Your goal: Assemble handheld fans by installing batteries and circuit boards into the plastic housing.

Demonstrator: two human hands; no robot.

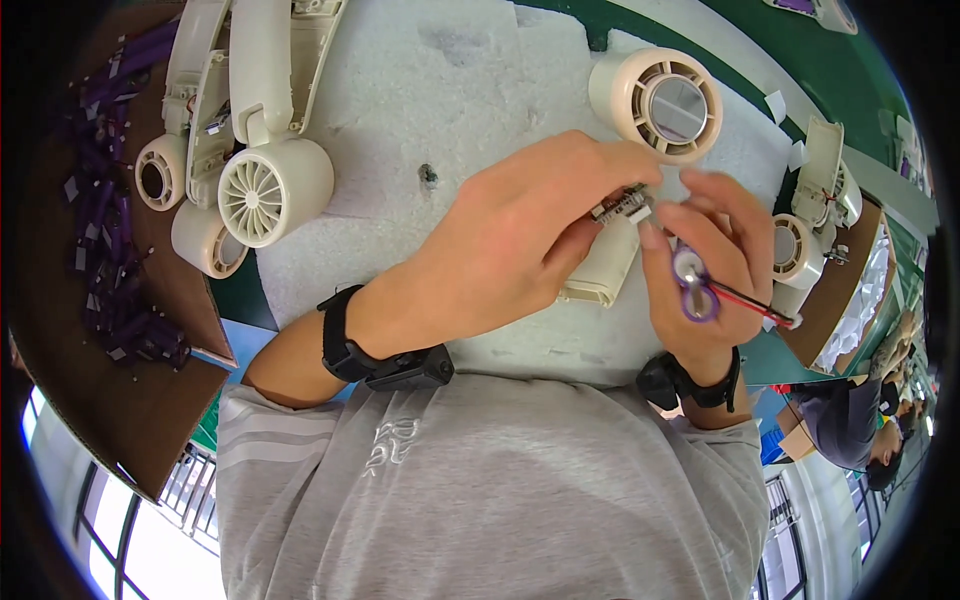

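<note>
Cream fan housings (270, 190), white foam mat (470, 110), purple battery (693, 285) (red and black wires (750, 303)), grey sweatshirt (500, 490), green table (800, 60)

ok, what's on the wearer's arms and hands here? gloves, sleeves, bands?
No gloves: both hands are bare. The left hand has a black strap with a blocky black module at the wrist. The right hand has a matching black wristband. The forearms are uncovered; the grey top's sleeves are short.

bright, even | soft shadows | fisheye bend, dark vignette (rim)
</note>
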